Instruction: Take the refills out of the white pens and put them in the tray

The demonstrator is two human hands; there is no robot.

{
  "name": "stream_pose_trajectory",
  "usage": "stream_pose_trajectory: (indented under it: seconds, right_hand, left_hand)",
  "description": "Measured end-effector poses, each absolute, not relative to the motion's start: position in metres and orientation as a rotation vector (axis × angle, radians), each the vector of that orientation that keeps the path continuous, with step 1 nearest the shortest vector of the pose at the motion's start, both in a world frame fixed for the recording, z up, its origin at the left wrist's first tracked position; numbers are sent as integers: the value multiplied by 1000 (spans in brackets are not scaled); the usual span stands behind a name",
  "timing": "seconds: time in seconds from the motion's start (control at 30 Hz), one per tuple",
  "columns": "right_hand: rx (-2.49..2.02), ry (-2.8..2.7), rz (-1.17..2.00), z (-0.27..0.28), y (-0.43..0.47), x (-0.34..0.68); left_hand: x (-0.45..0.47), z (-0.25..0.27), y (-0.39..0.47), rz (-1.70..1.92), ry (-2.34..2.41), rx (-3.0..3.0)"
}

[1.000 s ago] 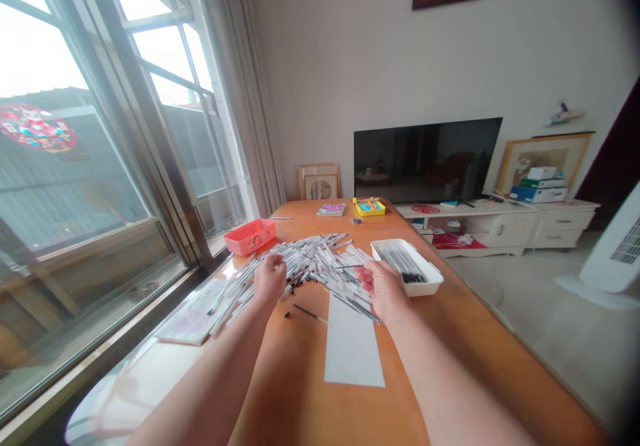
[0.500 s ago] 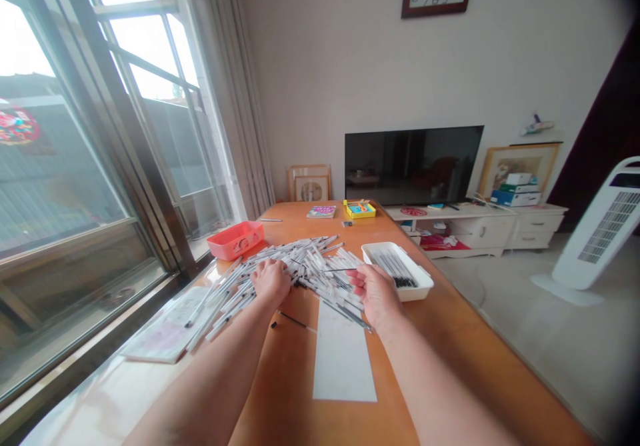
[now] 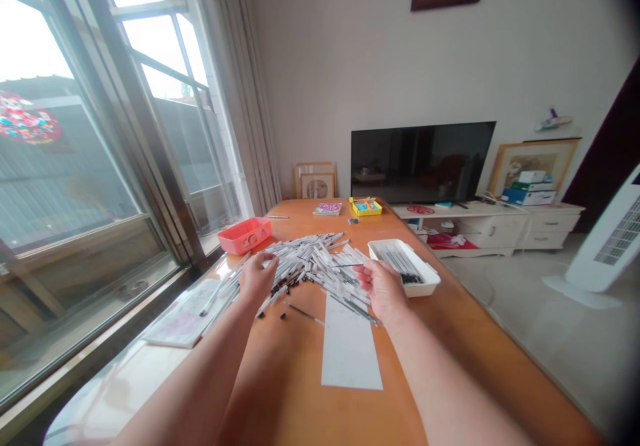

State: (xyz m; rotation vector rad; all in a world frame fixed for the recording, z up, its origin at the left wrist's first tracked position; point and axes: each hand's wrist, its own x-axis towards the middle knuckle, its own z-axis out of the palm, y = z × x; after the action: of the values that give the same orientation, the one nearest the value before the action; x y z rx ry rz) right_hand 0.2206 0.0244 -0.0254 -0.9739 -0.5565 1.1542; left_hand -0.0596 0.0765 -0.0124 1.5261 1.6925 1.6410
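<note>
My right hand [image 3: 384,287] pinches a thin dark pen refill [image 3: 347,265], which points left over a heap of pen parts. Clear and white pen barrels [image 3: 295,251] make up the heap, with small black caps [image 3: 293,286] along its near side. Over the heap's left part is my left hand [image 3: 257,278], its fingers curled together; what they hold, if anything, is too small to name. Beside my right hand, a white plastic box [image 3: 429,275] holds several pens with black ends. A white paper strip [image 3: 351,353] lies partly under the heap.
At the heap's far left stands a red plastic basket [image 3: 240,238]. A booklet [image 3: 177,326] lies at the window side of the table. Farther back are a colourful book [image 3: 327,209] and a yellow box [image 3: 367,211]. A loose refill [image 3: 305,314] lies nearer me.
My left hand has drawn back left from the middle of the heap, uncovering black caps there. My right hand still holds the refill over the heap. The view has shifted slightly.
</note>
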Motion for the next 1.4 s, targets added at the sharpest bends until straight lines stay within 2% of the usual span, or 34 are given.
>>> stream_pose_trajectory:
  seconds: [0.23,0.43,0.93,1.4]
  right_hand:
    - [-982,-566,1158,-24,22,220]
    - [-987,-577,1147,-24,22,220]
    - [-933,-645,1099,-18,15,218]
    - [-977,-755,1072,-17,12,215]
  left_hand:
    - [-52,3,65,1874,1268,1157]
    - [-26,12,54,1869,1070,953]
    - [1,-10,27,939,840,1396]
    - [2,-4,20,804,798,1399]
